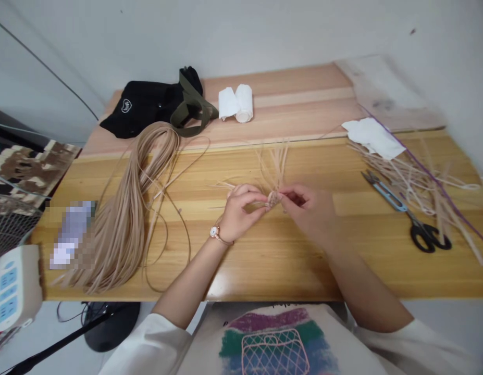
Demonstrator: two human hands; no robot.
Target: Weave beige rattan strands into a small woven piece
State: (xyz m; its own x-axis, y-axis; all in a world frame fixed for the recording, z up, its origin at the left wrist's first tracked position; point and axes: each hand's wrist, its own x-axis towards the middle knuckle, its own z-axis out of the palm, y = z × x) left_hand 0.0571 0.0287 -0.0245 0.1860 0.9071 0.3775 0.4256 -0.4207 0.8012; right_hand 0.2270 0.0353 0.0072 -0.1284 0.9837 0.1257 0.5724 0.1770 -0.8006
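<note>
A small woven piece (273, 198) of beige strips is held up between my two hands over the middle of the table. Loose strip ends (279, 161) fan out from it toward the back, and a few more poke out to the left. My left hand (245, 208), with a watch at the wrist, pinches the piece's left edge between thumb and fingers. On the other side, my right hand (304, 205) is closed on its right edge, fingertips together. The fingers cover part of the weave.
At left lies a big bundle of beige strips (127, 224), beside a blurred-out flat object (73, 234). A black bag (147, 107) and white paper rolls (243, 104) sit at the back. Scissors (417, 224), cut strips (440, 192) and white tissue (372, 136) are at right.
</note>
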